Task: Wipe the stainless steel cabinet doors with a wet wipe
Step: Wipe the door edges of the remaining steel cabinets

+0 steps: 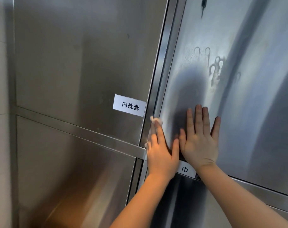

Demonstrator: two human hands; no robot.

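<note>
wipe (156, 122) pressed under flat left hand (161, 155) at left edge of right door (238, 112). right hand (200, 142) flat, fingers spread, bracing the door. smears (212, 66) higher up remain; left door (74, 63) looks untouched. judged early.

Your L hand (159, 153) is raised, palm fwd, fingers straight and close together, thumb spread out to the right; the wet wipe (154, 127) sits under its fingers. Your R hand (200, 142) is flat, palm fwd, fingers straight and slightly fanned, thumb angled toward the L thumb, tips nearly meeting. Both forearms bare, rising from lower right, wrists roughly straight.
</note>
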